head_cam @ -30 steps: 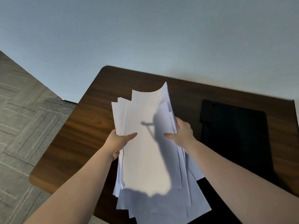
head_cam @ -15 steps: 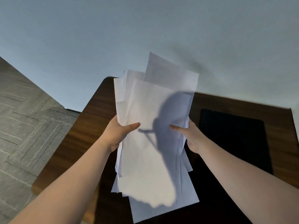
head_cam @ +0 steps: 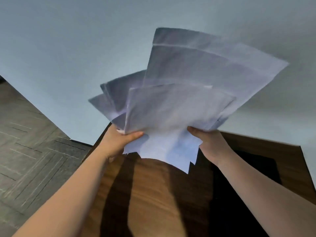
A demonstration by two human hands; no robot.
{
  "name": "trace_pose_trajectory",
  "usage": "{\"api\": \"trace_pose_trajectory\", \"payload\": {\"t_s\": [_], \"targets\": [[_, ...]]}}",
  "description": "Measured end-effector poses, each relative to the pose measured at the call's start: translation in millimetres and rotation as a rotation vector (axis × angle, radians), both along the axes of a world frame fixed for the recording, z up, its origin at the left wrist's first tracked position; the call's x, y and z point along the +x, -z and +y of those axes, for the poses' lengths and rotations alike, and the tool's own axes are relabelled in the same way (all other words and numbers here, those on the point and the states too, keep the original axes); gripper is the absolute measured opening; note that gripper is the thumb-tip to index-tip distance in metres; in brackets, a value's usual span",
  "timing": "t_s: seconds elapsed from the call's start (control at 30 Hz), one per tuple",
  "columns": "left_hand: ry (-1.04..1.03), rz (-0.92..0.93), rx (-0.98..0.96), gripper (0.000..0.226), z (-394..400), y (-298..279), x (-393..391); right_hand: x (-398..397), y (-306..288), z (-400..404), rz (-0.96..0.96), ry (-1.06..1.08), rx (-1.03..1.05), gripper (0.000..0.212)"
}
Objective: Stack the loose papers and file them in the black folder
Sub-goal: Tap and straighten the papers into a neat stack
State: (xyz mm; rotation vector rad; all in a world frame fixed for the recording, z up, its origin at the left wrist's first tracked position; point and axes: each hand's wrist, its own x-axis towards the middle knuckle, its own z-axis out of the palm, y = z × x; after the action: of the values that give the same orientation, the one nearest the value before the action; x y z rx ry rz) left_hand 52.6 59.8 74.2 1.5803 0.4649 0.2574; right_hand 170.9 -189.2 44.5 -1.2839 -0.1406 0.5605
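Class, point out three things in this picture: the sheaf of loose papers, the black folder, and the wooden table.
loose papers [head_cam: 179, 106], head view, front sheet's middle.
black folder [head_cam: 256, 168], head view, bare cover right of the right forearm.
wooden table [head_cam: 153, 194], head view, bare top between the forearms.

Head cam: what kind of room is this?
Probably an office or study: a dark wood-grain desk against a plain pale wall, grey patterned floor tiles, a black folder and loose papers held in both hands.
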Motion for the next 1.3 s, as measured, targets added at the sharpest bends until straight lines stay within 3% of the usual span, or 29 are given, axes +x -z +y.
{"api": "trace_pose_trajectory", "payload": {"t_s": [0.07,0.17,0.23,0.33,0.47,0.7,0.87,0.93,1.03,1.13,1.3], "targets": [[-0.043,0.034,-0.062,0.026,-8,6,-4,-3,-6,4,-0.065,-0.008,-0.023,0.026],[-0.134,-0.073,-0.198,0.039,-17,14,-5,-8,-5,11,-0.09,-0.014,0.002,0.036],[-0.18,-0.079,-0.239,0.034,-16,18,-6,-9,-2,12,-0.083,0.004,0.027,0.041],[-0.183,-0.015,-0.134,0.012,-6,27,-10,-7,0,13,-0.074,0.038,0.013,0.047],[-0.117,0.003,-0.041,0.022,-3,27,-10,-5,-1,21,-0.103,0.017,-0.052,0.068],[-0.092,0.038,-0.018,0.026,-4,33,-8,-1,6,24,-0.104,-0.038,-0.124,0.073],[-0.044,0.003,-0.2,0.052,-12,30,-1,-10,7,31,-0.059,-0.081,-0.058,0.049],[-0.047,-0.04,-0.267,0.047,-11,30,2,-13,3,35,-0.021,-0.055,-0.041,0.044],[-0.044,-0.012,-0.19,0.06,-6,38,1,-10,7,32,-0.027,0.001,-0.087,0.037],[-0.06,0.051,-0.152,0.083,-2,54,-4,-8,19,25,-0.026,-0.044,-0.118,0.049],[-0.017,0.081,-0.113,0.055,-5,67,-8,-8,46,21,-0.063,-0.072,-0.176,0.063]]}}
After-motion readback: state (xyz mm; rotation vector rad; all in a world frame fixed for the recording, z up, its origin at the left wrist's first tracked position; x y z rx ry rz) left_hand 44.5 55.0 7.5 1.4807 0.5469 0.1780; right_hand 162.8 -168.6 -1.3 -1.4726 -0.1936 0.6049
